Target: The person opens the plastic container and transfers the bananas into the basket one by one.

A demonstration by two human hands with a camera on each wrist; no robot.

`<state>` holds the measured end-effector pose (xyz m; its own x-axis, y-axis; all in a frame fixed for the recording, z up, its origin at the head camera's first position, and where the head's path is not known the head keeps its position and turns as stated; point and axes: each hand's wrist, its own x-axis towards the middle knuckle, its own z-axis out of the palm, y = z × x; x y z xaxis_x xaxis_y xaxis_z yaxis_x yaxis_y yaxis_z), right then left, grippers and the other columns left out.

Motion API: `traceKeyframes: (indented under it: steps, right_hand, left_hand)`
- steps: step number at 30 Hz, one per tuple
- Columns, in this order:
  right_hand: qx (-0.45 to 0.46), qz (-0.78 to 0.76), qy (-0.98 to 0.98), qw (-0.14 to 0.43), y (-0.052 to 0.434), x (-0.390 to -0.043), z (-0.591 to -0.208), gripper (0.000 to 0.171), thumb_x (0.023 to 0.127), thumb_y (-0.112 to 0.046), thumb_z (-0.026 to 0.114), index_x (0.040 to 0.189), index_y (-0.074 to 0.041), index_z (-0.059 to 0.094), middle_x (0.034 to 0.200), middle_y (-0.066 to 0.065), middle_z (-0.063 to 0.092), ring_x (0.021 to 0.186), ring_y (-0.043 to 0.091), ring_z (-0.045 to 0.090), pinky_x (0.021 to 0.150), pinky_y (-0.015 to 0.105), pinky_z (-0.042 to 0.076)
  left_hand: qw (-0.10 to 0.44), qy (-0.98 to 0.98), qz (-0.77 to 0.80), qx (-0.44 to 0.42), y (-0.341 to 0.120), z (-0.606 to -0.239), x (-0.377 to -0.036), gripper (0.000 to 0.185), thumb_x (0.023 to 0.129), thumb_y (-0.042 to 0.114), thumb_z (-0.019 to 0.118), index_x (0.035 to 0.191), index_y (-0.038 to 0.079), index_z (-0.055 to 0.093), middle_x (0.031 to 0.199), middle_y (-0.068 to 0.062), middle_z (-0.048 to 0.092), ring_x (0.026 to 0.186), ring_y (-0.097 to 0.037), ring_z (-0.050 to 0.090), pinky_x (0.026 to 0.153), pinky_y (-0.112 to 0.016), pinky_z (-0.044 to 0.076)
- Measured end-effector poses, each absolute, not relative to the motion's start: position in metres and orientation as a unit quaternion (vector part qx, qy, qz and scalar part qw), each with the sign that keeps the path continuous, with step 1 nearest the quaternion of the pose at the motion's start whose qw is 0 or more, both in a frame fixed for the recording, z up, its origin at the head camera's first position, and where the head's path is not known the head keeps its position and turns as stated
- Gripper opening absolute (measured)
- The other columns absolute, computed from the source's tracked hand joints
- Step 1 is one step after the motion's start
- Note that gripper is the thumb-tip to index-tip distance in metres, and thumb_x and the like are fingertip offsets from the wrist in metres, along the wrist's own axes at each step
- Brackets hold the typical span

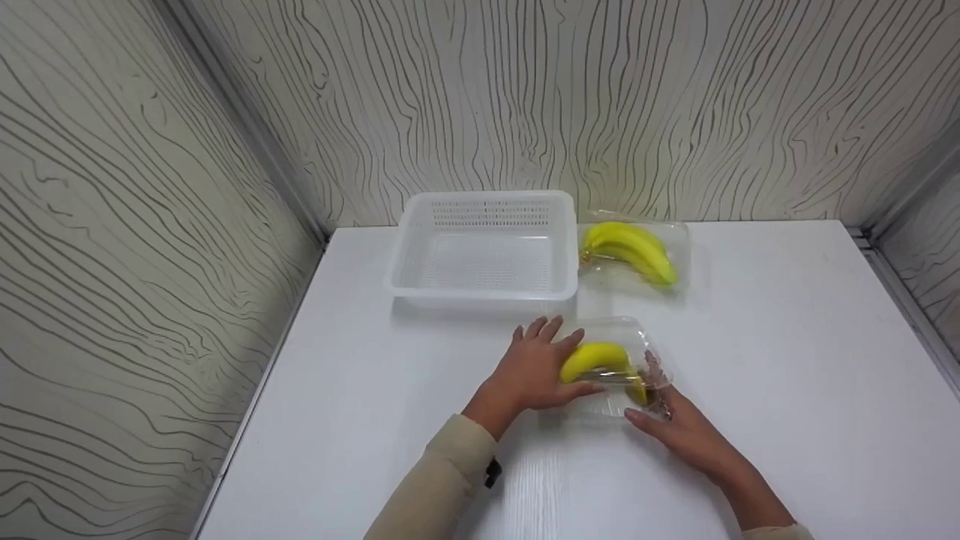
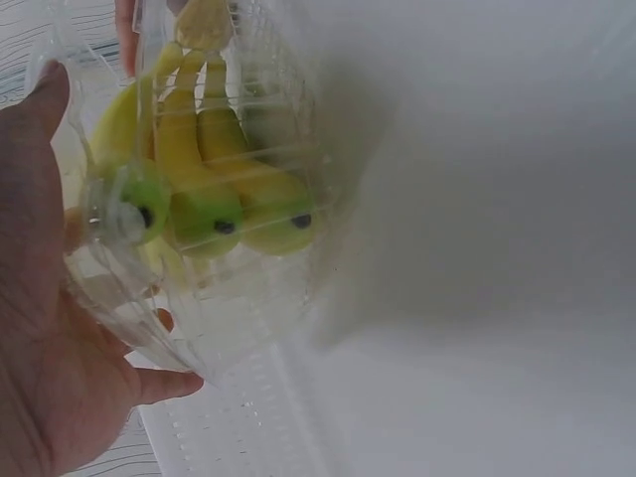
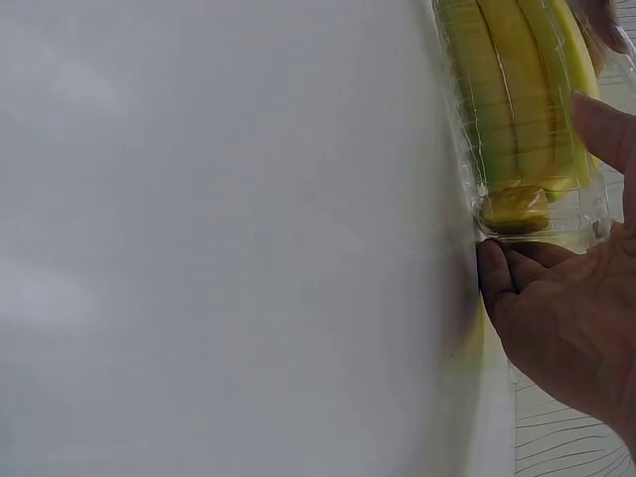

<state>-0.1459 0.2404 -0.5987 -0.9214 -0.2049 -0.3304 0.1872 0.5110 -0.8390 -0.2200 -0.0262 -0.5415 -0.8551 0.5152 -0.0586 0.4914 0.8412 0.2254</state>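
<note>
A clear plastic clamshell box [image 1: 619,330] with a bunch of yellow bananas [image 1: 596,358] inside lies on the table in front of me. My left hand [image 1: 525,371] rests against the box's left side, its fingers spread and fairly straight, the thumb along the near part. At the right end, my right hand [image 1: 690,431] holds the box between thumb and fingers. In the left wrist view the green-tipped banana ends [image 2: 204,214] show through the plastic. The right wrist view shows my fingers tucked at the stem end [image 3: 515,209]. Whether the lid is fastened cannot be made out.
A white perforated plastic basket [image 1: 487,292] stands at the back of the white table [image 1: 330,420]. Right beside it sits a second clear box with bananas [image 1: 634,247]. Wood-patterned walls [image 1: 487,97] rise behind and at both sides.
</note>
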Motion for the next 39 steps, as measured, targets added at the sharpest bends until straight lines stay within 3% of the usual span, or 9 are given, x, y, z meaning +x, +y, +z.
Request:
traceKeyframes:
  steps: [8, 18, 24, 31, 39]
  right_hand:
    - [-0.010, -0.494, 0.845, 0.202, 0.241, -0.148, -0.598, 0.101, 0.104, -0.050, 0.066, 0.174, -0.023, -0.002, 0.181, 0.020, 0.003, 0.166, 0.051, 0.005, 0.130, 0.072, 0.011]
    - [-0.012, -0.483, 0.853, 0.199, 0.243, -0.148, -0.597, 0.101, 0.104, -0.053, 0.065, 0.174, -0.024, -0.002, 0.180, 0.021, 0.006, 0.166, 0.051, 0.006, 0.129, 0.073, 0.012]
    - [-0.005, -0.484, 0.851, 0.206, 0.241, -0.148, -0.599, 0.101, 0.103, -0.052, 0.066, 0.174, -0.018, 0.002, 0.179, 0.025, 0.009, 0.165, 0.053, 0.007, 0.129, 0.073, 0.014]
    - [-0.037, -0.494, 0.852, 0.169, 0.241, -0.148, -0.599, 0.105, 0.103, -0.045, 0.068, 0.171, -0.037, -0.011, 0.180, 0.022, 0.009, 0.165, 0.051, 0.008, 0.127, 0.076, 0.016]
    - [-0.033, -0.498, 0.850, 0.171, 0.240, -0.148, -0.601, 0.106, 0.103, -0.048, 0.069, 0.171, -0.037, -0.011, 0.181, 0.018, 0.001, 0.166, 0.051, 0.002, 0.128, 0.074, 0.011]
  left_hand:
    - [0.085, 0.959, 0.125, 0.239, -0.026, -0.537, -0.224, 0.089, 0.090, 0.090, 0.047, 0.163, 0.040, 0.043, 0.175, -0.001, 0.038, 0.162, -0.029, 0.037, 0.131, -0.058, 0.033]
    - [0.093, 0.956, 0.133, 0.246, -0.027, -0.532, -0.227, 0.093, 0.088, 0.091, 0.049, 0.164, 0.038, 0.043, 0.174, -0.004, 0.040, 0.161, -0.029, 0.038, 0.129, -0.059, 0.035]
    - [0.141, 0.946, 0.156, 0.248, -0.033, -0.522, -0.232, 0.100, 0.082, 0.088, 0.064, 0.166, 0.040, 0.038, 0.176, -0.003, 0.036, 0.164, -0.029, 0.033, 0.131, -0.058, 0.032]
    - [0.167, 0.938, 0.137, 0.269, -0.040, -0.515, -0.232, 0.115, 0.071, 0.079, 0.084, 0.167, 0.040, 0.034, 0.178, -0.001, 0.031, 0.167, -0.027, 0.027, 0.132, -0.056, 0.031]
    - [0.174, 0.938, 0.116, 0.277, -0.039, -0.517, -0.223, 0.118, 0.070, 0.068, 0.091, 0.168, 0.046, 0.028, 0.181, -0.001, 0.021, 0.170, -0.031, 0.017, 0.133, -0.059, 0.027]
